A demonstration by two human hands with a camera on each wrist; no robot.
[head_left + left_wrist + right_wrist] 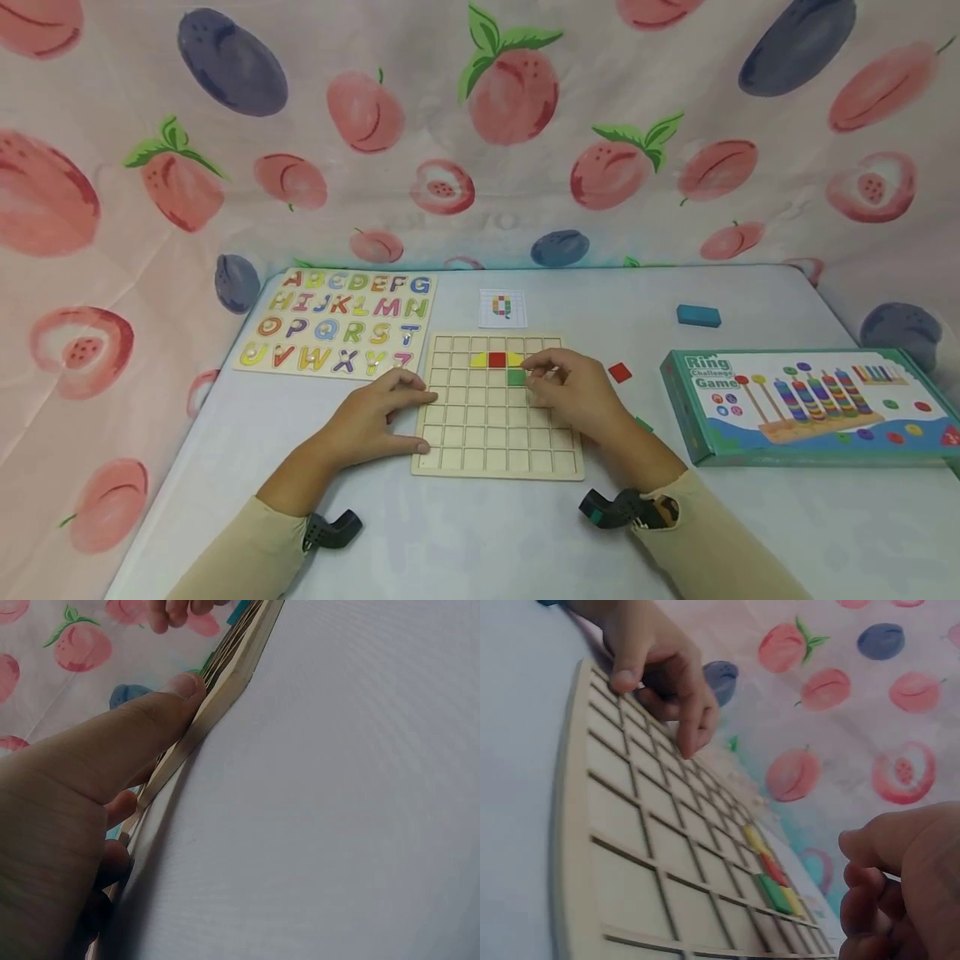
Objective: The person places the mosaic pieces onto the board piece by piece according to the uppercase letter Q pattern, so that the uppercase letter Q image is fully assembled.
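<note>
A wooden grid board (pixel 453 414) lies in front of me. Near its top is a red square tile (pixel 497 360) between a yellow curved-edge tile (pixel 479 360) and another yellow tile (pixel 513 361). A green square tile (pixel 516 377) sits below the right yellow one. My left hand (pixel 375 421) rests on the board's left edge, thumb and fingers spread; the left wrist view shows the thumb (pixel 142 724) against the rim. My right hand (pixel 573 392) hovers over the board's upper right beside the green tile, fingers bent, with nothing visible between them.
An alphabet board (pixel 341 321) lies at back left. A pattern card (pixel 502 308) is behind the grid. To the right are a loose red tile (pixel 620 372), a green piece (pixel 643 424) partly behind my right arm, a blue block (pixel 698 315) and a Ring Challenge Game box (pixel 810 408).
</note>
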